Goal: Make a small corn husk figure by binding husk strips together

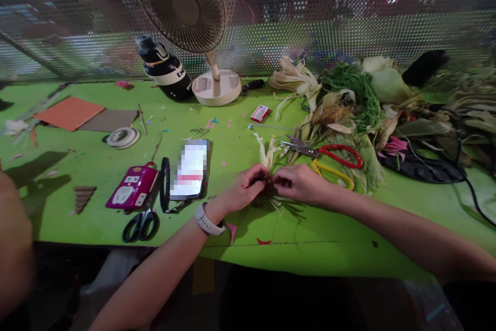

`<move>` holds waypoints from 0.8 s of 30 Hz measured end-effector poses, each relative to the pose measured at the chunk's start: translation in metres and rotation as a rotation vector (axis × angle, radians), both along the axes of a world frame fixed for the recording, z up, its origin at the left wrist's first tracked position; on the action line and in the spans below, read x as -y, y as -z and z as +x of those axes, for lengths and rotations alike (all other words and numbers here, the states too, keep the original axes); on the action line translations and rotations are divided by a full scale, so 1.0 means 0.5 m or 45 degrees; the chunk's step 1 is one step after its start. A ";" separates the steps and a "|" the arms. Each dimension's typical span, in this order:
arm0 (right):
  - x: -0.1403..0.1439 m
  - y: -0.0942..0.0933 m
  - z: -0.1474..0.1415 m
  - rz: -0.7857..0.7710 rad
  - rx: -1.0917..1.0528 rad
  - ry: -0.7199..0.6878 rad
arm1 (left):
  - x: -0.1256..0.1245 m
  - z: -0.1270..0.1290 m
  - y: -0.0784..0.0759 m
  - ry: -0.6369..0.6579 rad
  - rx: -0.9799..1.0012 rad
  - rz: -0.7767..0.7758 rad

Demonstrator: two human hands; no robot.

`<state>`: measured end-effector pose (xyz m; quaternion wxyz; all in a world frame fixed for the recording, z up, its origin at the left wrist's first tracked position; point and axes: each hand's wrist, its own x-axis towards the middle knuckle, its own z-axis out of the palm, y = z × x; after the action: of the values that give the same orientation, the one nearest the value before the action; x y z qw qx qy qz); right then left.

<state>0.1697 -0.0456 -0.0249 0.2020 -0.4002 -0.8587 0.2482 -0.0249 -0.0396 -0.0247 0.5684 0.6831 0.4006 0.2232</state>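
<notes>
A small bundle of pale corn husk strips (pixel 267 151) stands between my hands, low over the green table. My left hand (pixel 250 186), with a white band on the wrist, pinches it from the left side. From the right, my right hand (pixel 296 182) pinches the same bundle, its fingers curled. Thin strands hang below the fingers; what exactly the fingertips hold there is too small to make out. Just beyond my right hand lie scissors with red and yellow handles (pixel 339 157), their blades toward the bundle.
A heap of husks (pixel 298 80) and green string (pixel 349 88) fills the right. A fan (pixel 217 88), black bottle (pixel 170 75) and small red box (pixel 259 113) stand behind. Leftward lie a phone (pixel 189 168), black scissors (pixel 140 225), purple box (pixel 134 186) and tape roll (pixel 123 137).
</notes>
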 end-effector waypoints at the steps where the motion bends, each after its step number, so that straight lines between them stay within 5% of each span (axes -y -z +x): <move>1: 0.001 -0.001 -0.001 -0.032 -0.014 0.009 | 0.000 0.000 0.000 -0.002 -0.012 -0.002; 11: 0.005 0.001 0.004 -0.208 -0.107 0.098 | 0.001 -0.001 0.006 -0.035 -0.012 -0.095; 24: 0.004 0.007 -0.002 0.080 0.036 -0.089 | 0.003 0.001 0.001 -0.055 -0.001 -0.074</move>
<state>0.1687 -0.0478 -0.0282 0.1933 -0.3670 -0.8823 0.2224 -0.0241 -0.0411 -0.0254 0.5829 0.6577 0.4217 0.2234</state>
